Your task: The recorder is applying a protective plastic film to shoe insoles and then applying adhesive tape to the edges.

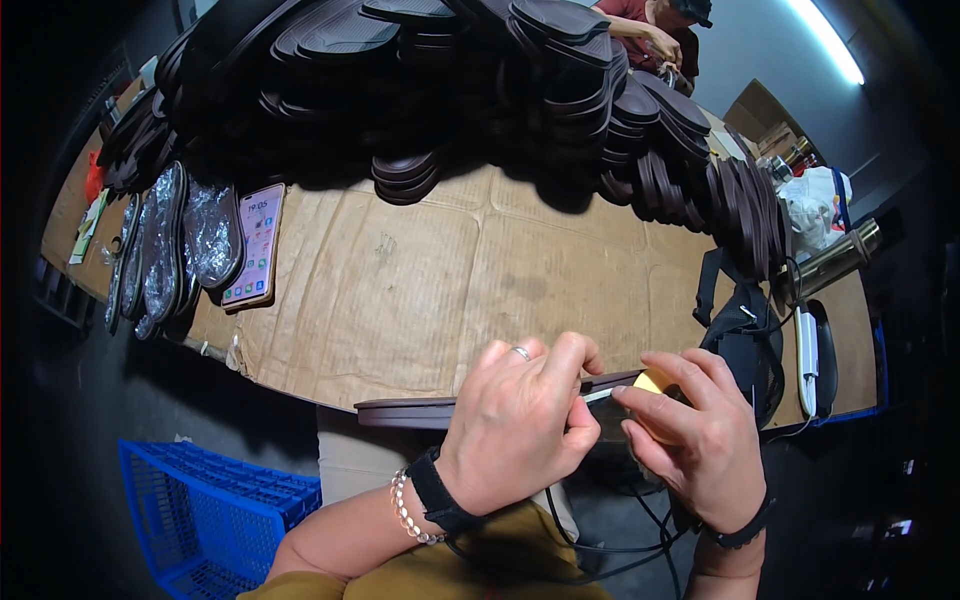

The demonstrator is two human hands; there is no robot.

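My left hand (520, 420) grips a dark brown shoe insole (410, 412) held edge-on at the near edge of the table. My right hand (695, 435) holds a small yellow piece (655, 381) pressed against the insole's right end, fingertips touching the left hand's. A ring sits on a left finger, and black bands and a bead bracelet circle my wrists. A black cable hangs below the hands.
A cardboard-covered table (430, 280) carries big heaps of dark insoles (450, 80) along the back and right. Plastic-wrapped insoles (165, 250) and a lit phone (255, 245) lie at left. A black bag (745, 340) and metal flask (835, 262) sit at right. A blue crate (200, 510) stands below. Another person (655, 35) works far behind.
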